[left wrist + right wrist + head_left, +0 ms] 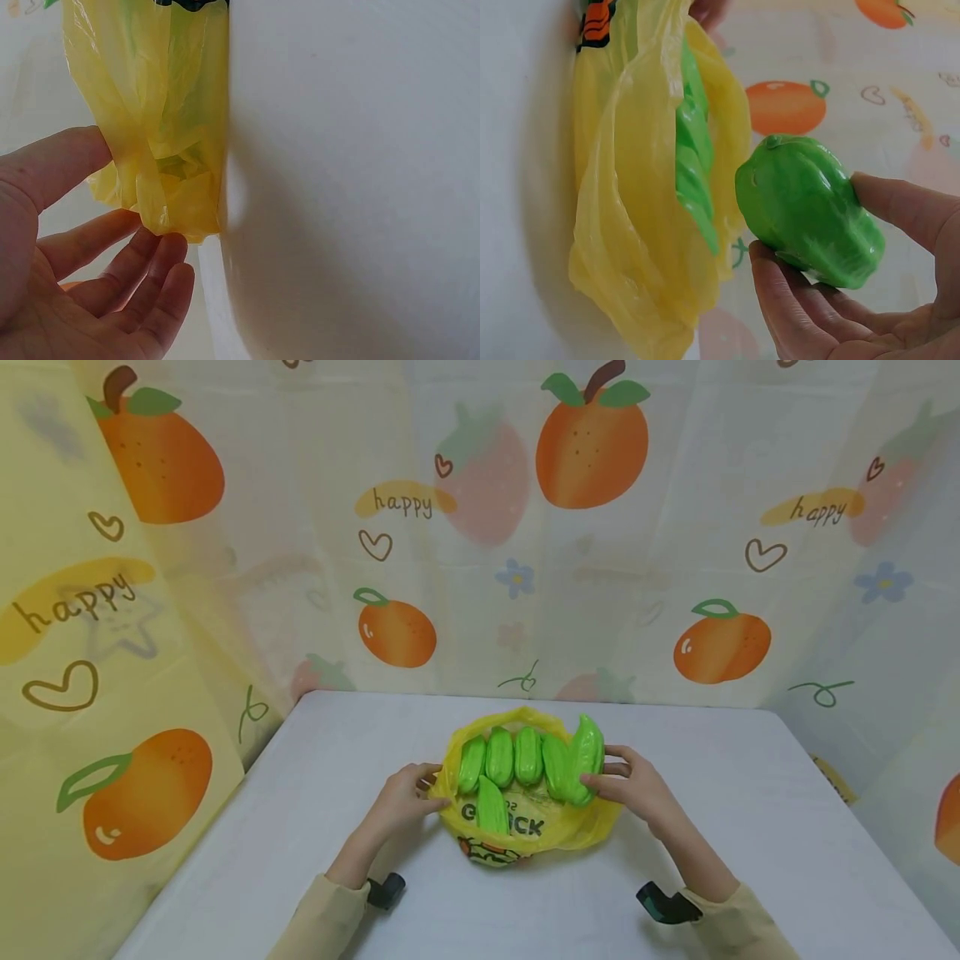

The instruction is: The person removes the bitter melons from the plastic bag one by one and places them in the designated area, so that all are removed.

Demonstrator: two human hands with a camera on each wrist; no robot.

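Glossy green gourd (587, 756), ribbed, tapering upward, between thumb and bent fingers of right hand (636, 783), yellow bag (581, 837) in left hand's (405, 793) loosely curled grip, more gourds (500, 757) inside.

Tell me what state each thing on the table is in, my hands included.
Yellow bag: mouth open, resting on the white table.
Green pieces in the bag: five visible, lying loose.
Held green piece: raised off the table.
Left hand: holding the bag's edge.
Right hand: gripping the raised green piece.
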